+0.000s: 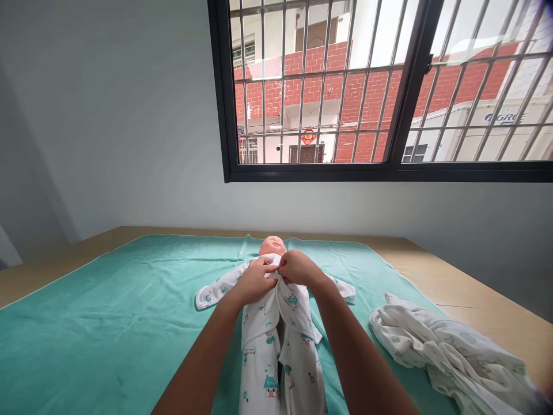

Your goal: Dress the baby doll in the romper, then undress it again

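Observation:
A baby doll (273, 245) lies on its back with its head at the far side. It wears a white printed baby top (259, 314), its sleeves spread out to both sides, and white printed trousers (259, 369) stretch toward me. On the doll's chest, my left hand (258, 280) has its fingers closed on the front of the top. My right hand (298, 268) is right beside it, thumb and fingers pinching the top's front edge. The fabric is drawn up between both hands. My fingers hide whatever fastening may be there.
A teal blanket (108, 323) covers most of the wooden table (415, 253) under the doll. Crumpled white cloth (449, 346) lies at the right. Behind the table stand a grey wall (129, 144) and a barred window (311, 173).

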Tool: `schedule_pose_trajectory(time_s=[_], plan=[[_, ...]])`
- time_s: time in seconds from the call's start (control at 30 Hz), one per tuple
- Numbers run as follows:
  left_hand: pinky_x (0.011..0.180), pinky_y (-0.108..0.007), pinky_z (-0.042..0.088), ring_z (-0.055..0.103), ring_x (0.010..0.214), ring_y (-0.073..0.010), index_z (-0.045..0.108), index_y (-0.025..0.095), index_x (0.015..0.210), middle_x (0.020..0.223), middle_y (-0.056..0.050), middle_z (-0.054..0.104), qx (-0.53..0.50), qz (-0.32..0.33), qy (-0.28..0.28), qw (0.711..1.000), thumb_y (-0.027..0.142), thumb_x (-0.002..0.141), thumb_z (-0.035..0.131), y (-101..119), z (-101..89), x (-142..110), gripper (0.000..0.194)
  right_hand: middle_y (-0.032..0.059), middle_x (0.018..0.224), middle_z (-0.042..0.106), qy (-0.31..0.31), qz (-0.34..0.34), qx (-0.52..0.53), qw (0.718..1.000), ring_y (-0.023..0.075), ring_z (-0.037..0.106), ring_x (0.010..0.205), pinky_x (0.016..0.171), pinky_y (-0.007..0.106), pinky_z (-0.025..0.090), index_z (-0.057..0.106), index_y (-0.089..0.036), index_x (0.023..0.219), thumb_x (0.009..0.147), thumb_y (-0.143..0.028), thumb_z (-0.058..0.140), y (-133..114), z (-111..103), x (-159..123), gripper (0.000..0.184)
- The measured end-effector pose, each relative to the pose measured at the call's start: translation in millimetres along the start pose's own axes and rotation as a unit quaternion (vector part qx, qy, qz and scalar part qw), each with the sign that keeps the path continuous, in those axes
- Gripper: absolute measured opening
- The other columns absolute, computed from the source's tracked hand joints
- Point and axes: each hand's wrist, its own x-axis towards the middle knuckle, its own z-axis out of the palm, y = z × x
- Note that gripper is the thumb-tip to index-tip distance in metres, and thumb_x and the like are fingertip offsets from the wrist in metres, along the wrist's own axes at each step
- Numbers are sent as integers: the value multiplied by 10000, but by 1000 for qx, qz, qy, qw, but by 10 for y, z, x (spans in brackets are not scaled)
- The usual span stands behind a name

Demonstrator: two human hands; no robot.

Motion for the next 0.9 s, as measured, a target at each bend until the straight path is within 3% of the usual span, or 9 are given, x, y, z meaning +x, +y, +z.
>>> schedule_pose_trajectory(time_s=[0.2,0.33,0.73,0.9], plan=[[1100,-424,367,476,1275,-294,749,329,1030,1332,-22,584,-3,-18,-6,1000,280,796,593,-47,3,14,285,63,661,650,53,14,-10,998,156,518,594,537,266,294,602,-167,583,722,-153,592,65,148,103,140],[1109,-452,345,451,1302,-311,724,270,1048,1350,-68,561,-8,-50,-1,999,268,767,617,-33,-2,18,301,32,622,614,58,13,14,998,138,476,572,526,258,279,585,-175,587,730,-207,605,150,183,138,148],[1033,-328,396,481,1279,-272,718,191,985,1384,-95,536,-85,-130,2,988,184,668,646,32,-59,45,325,-39,576,484,9,-44,135,990,103,393,568,501,241,258,583,-176,614,708,-259,523,163,51,104,140],[969,-287,428,518,1231,-251,700,171,916,1344,-81,574,-125,-160,33,979,108,639,605,81,-39,35,299,-34,615,531,-4,-39,159,986,103,430,585,503,226,289,612,-179,654,681,-255,540,175,24,82,108]])
